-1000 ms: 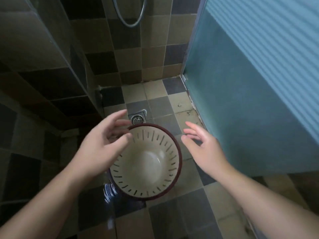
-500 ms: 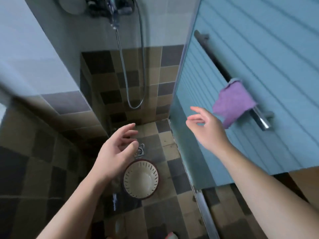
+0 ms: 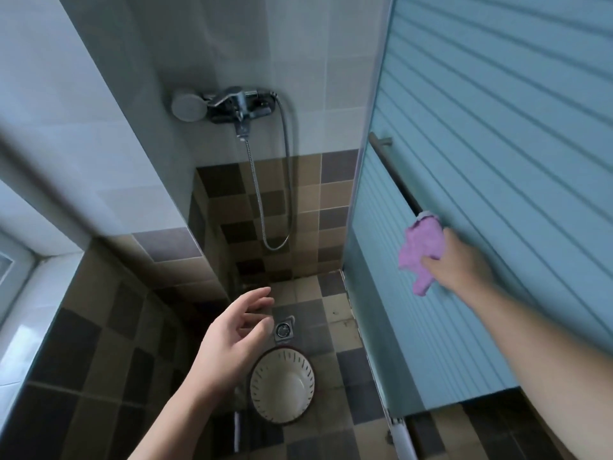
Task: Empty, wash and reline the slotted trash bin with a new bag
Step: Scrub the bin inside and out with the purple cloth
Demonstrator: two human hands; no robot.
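Head camera view, looking down into a tiled shower: one round cream slotted trash bin with a dark red rim (image 3: 282, 386) stands empty on the brown checkered floor tiles (image 3: 331, 313), near one drain (image 3: 283, 329). Right hand (image 3: 459, 260) grips one purple cloth (image 3: 420, 252) hanging on the door's metal bar (image 3: 394, 174). Left hand (image 3: 229, 343) hovers, fingers relaxed, holding nothing.

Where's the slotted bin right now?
In the head view the bin stands upright on the shower floor, bottom centre, just below the drain and right of the left hand.

Bin (image 3: 282, 386) mouth open above; glass door (image 3: 464, 161) close right.
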